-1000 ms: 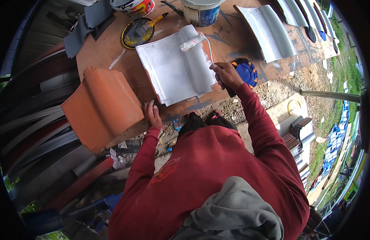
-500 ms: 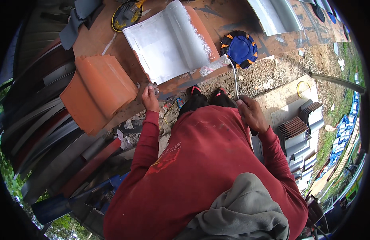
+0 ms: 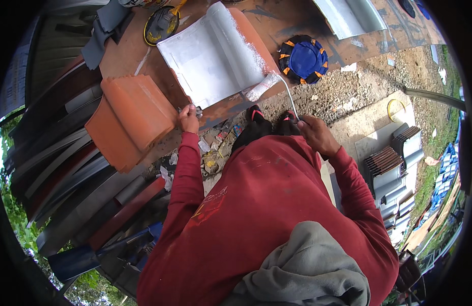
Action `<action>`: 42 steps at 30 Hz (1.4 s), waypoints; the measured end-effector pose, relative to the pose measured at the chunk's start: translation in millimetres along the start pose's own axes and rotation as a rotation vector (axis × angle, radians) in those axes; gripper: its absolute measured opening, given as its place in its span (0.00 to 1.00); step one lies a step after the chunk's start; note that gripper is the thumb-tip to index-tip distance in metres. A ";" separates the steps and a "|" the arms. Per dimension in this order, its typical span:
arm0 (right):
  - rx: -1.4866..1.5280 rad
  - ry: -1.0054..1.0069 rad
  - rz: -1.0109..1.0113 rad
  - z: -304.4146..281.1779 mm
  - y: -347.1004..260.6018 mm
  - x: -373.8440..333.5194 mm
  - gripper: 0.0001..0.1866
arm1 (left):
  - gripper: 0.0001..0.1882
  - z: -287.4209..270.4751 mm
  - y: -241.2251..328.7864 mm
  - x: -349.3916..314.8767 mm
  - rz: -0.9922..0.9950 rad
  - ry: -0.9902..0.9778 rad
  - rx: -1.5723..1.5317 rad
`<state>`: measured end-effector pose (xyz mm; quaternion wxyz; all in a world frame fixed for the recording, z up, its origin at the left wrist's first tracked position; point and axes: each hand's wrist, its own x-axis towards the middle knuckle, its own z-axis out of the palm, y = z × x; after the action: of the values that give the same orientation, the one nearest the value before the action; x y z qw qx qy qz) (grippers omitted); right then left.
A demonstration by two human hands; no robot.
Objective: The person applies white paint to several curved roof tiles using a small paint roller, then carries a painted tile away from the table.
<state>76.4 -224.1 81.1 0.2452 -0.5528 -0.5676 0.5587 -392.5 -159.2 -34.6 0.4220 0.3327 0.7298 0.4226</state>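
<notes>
In my right hand (image 3: 318, 136), closed round its handle, is a paint roller (image 3: 263, 86) with a bent wire frame and a white-coated sleeve. The sleeve lies at the near right corner of a curved roof tile (image 3: 215, 58). White paint covers most of that tile; a strip along its right side is bare orange. My left hand (image 3: 189, 120) is closed at the tile's near left corner, with small greyish bits by the fingertips. Left of it rests an unpainted orange roof tile (image 3: 136, 115). Right of the painted tile sits a round blue container (image 3: 304, 59) with a black and orange rim.
A paint-stained board table (image 3: 256, 25) bears the tiles. At its back left is a black lid (image 3: 162, 24) with a yellow-handled brush. Another grey tile (image 3: 350, 18) lies at the back right. Stacked dark tiles (image 3: 386, 163) stand on the ground at right; long curved pieces (image 3: 52, 137) fill the left.
The roller has shifted left, onto the painted tile's near right corner, and my right hand moved slightly left with it. My left hand stays at the tile's corner. The view shifted a little.
</notes>
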 end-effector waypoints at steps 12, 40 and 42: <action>0.200 0.085 -0.065 33.2 -45.2 111.1 0.16 | 0.11 -16.0 -39.2 21.3 -0.013 0.083 0.015; 0.142 0.000 0.126 -4.7 -22.3 -23.8 0.16 | 0.16 -15.3 -17.8 25.7 0.137 0.113 0.422; 0.289 0.006 0.169 1.9 -16.1 -19.5 0.14 | 0.15 -10.2 0.5 22.6 0.058 0.057 0.458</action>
<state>74.2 -238.6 101.7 0.2758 -0.5592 -0.4321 0.6516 -411.1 -143.4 -38.8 0.3025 0.4286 0.8084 0.2669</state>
